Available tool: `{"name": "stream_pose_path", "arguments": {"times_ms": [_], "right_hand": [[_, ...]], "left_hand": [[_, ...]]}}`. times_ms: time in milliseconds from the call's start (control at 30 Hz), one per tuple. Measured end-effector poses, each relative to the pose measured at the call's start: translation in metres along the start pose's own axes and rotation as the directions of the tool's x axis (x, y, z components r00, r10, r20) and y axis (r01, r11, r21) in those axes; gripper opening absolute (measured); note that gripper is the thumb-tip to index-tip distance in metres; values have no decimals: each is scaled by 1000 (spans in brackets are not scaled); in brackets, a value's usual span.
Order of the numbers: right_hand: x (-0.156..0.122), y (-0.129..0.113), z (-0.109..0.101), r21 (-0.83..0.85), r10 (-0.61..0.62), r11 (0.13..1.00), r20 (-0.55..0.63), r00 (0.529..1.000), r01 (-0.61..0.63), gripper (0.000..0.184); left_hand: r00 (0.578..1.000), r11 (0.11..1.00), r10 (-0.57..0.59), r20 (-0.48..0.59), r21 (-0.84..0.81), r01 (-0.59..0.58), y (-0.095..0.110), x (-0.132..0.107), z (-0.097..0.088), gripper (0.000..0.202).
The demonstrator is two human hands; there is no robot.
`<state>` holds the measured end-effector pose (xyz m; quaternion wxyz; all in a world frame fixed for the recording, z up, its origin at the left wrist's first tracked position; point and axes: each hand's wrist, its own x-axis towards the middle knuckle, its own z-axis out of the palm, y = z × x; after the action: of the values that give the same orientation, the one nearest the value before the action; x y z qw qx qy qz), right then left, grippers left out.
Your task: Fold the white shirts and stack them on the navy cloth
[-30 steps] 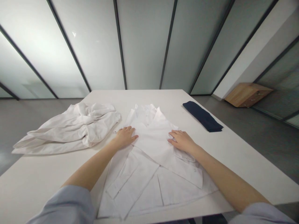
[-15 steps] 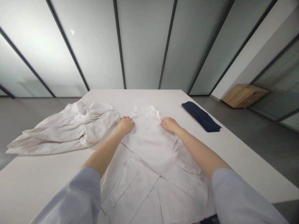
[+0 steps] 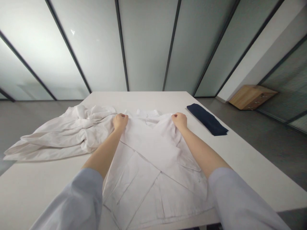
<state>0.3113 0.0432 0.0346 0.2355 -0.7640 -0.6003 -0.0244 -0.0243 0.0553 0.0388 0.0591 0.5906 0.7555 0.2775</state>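
Observation:
A white collared shirt (image 3: 151, 150) lies spread out in front of me, its collar end away from me and its hem near the table's front edge. Creases cross its lower half. My left hand (image 3: 120, 122) is closed on the shirt's left shoulder. On the opposite shoulder my right hand (image 3: 179, 120) grips the fabric in the same way. Between them the upper part of the shirt is pulled taut and raised a little, hiding the placket and part of the collar.
A crumpled heap of white cloth (image 3: 72, 134) lies at the left, close to my left hand. At the right edge of the white table (image 3: 242, 166) rests a folded navy cloth (image 3: 207, 119). A wooden cabinet (image 3: 251, 96) stands on the floor beyond, by frosted glass panels.
Both hands have moved outward and closed on the shirt's shoulders, having rested on it before. The upper fabric has lifted and widened, and the hem has shifted slightly away from me.

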Motion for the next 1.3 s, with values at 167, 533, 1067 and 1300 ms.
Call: {"name": "stream_pose_path", "arguments": {"times_ms": [167, 533, 1067, 1300], "right_hand": [[12, 11, 12, 14, -13, 1000, 86, 996, 11, 38], [-42, 13, 20, -72, -363, 909, 344, 866, 410, 58], [-64, 47, 29, -84, -323, 934, 220, 920, 348, 51], [-64, 47, 27, -111, -276, 943, 259, 926, 312, 47]], "left_hand": [[993, 998, 4, 120, 67, -13, -9, 8, 7, 51], [867, 852, 350, 355, 264, -452, -5, -62, 17, 68], [880, 884, 464, 102, 6, -467, -55, -48, 21, 54], [776, 837, 547, 314, -228, -497, -85, -29, 14, 72]]}}
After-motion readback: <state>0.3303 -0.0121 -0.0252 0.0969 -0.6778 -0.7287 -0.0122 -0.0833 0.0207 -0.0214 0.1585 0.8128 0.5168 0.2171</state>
